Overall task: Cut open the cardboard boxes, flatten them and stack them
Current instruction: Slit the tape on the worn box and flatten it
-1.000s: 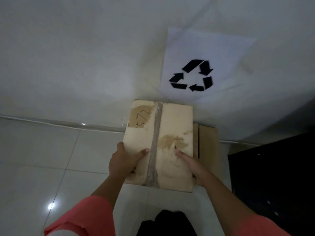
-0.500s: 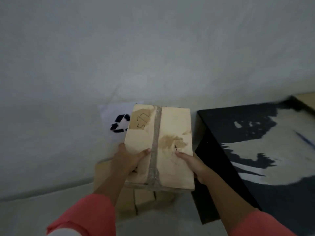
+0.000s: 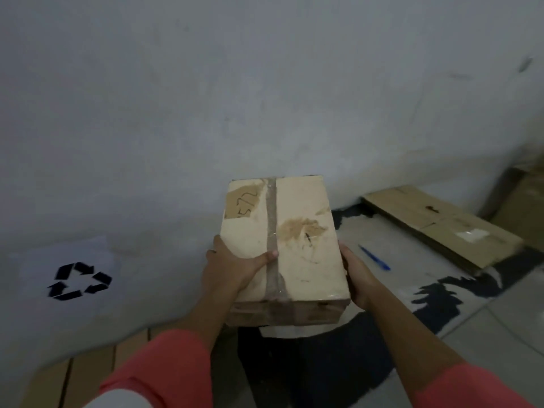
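A pale, taped cardboard box (image 3: 306,245) with torn brown patches is held up in the middle of the view, above a black table. My left hand (image 3: 232,266) grips its left side with the thumb lying across the top near the tape strip. My right hand (image 3: 354,275) holds the right side, fingers wrapped under the edge. A flattened cardboard box (image 3: 441,228) lies on the table at the right, against the wall. A blue pen-like tool (image 3: 374,257) lies on the table just right of the held box.
The black table (image 3: 338,357) with a worn pale top stands below and to the right. A white sheet with a recycling symbol (image 3: 79,281) hangs on the wall at left. Flat cardboard (image 3: 88,375) lies on the floor at lower left. More boxes (image 3: 527,201) stand at far right.
The view has swung to the right with the box carried along in both hands: the recycling sign slid to the left, and the table, blue tool and flattened cardboard came into sight.
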Motion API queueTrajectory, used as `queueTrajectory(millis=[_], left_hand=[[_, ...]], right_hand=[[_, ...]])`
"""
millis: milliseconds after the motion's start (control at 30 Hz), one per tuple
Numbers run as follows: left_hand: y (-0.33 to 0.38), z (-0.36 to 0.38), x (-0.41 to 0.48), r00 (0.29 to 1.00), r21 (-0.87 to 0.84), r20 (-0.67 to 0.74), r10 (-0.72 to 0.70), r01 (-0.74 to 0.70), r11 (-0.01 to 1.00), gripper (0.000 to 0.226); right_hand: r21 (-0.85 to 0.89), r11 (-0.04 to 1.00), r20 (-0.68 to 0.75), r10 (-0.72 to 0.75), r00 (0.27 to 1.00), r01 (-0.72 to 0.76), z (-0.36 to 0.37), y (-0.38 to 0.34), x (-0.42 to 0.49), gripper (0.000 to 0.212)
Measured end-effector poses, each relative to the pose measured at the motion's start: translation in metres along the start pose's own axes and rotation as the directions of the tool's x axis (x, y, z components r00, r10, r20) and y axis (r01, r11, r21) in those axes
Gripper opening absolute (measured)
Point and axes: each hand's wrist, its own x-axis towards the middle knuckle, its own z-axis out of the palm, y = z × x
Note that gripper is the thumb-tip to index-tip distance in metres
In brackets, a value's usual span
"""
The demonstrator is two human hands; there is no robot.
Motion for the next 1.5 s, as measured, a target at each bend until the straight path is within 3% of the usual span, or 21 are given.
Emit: queueTrajectory(millis=[200, 367, 500, 633, 700, 800, 867, 933, 1067, 1167, 1300, 1400, 1467, 1500], left_hand=[[0.032, 0.077, 0.004, 0.990, 0.009, 0.124, -0.069, 0.069, 0.998, 0.159], [0.049, 0.135, 0.030, 0.978, 0.089, 0.176, -0.107, 0.093, 0.992, 0.150], [0.069, 0.178, 0.064, 0.974, 0.027, 0.164, -0.156, 0.154, 0.988, 0.144], [0.092, 0.217, 0.095, 0.962, -0.062, 0.192, -0.192, 0.207, 0.976, 0.145], [0.101, 0.236, 0.105, 0.957, -0.126, 0.206, -0.206, 0.235, 0.964, 0.147], [0.105, 0.267, 0.110, 0.944, -0.231, 0.228, -0.238, 0.290, 0.929, 0.155], [0.103, 0.288, 0.115, 0.940, -0.287, 0.226, -0.257, 0.316, 0.904, 0.155], [0.106, 0.302, 0.118, 0.930, -0.316, 0.225, -0.290, 0.351, 0.881, 0.154], [0.108, 0.320, 0.126, 0.834, -0.365, 0.417, -0.361, 0.518, 0.774, 0.140], [0.114, 0.325, 0.125, 0.797, -0.433, 0.470, -0.380, 0.583, 0.687, 0.120], [0.154, 0.313, 0.100, 0.856, -0.576, 0.422, -0.297, 0.506, 0.642, 0.058], [0.161, 0.311, 0.098, 0.864, -0.610, 0.350, -0.363, 0.504, 0.611, 0.045], [0.162, 0.307, 0.097, 0.854, -0.693, 0.378, -0.357, 0.517, 0.503, 0.032], [0.160, 0.305, 0.097, 0.853, -0.738, 0.400, -0.335, 0.517, 0.434, 0.037]], right_hand=[[-0.125, 0.992, -0.026, 0.009, 1.000, -0.012, -0.085, -0.009, 0.030, 0.067], [-0.157, 0.987, -0.017, -0.035, 0.999, 0.032, -0.126, -0.005, 0.074, 0.052], [-0.038, 0.998, 0.041, -0.051, 0.998, 0.053, -0.152, -0.019, 0.124, 0.042], [-0.081, 0.993, 0.050, -0.080, 0.996, 0.084, -0.178, -0.046, 0.171, 0.043], [-0.103, 0.994, 0.003, -0.048, 0.999, 0.048, -0.192, -0.056, 0.190, 0.058], [-0.148, 0.983, -0.022, 0.108, 0.994, -0.111, -0.216, -0.068, 0.215, 0.108], [-0.165, 0.973, 0.013, 0.165, 0.986, -0.161, -0.224, -0.078, 0.224, 0.110], [-0.232, 0.965, 0.044, 0.140, 0.989, -0.126, -0.229, -0.087, 0.237, 0.105], [-0.345, 0.939, 0.103, 0.028, 0.994, 0.010, -0.234, -0.095, 0.261, 0.132], [-0.429, 0.899, 0.157, -0.020, 0.987, 0.086, -0.239, -0.109, 0.268, 0.139], [-0.412, 0.903, 0.193, -0.043, 0.980, 0.121, -0.247, -0.117, 0.285, 0.084], [-0.298, 0.947, 0.240, -0.050, 0.969, 0.122, -0.247, -0.120, 0.289, 0.036], [-0.265, 0.953, 0.285, -0.065, 0.956, 0.144, -0.243, -0.119, 0.286, 0.020], [-0.259, 0.953, 0.295, -0.074, 0.953, 0.155, -0.241, -0.116, 0.286, 0.018]])
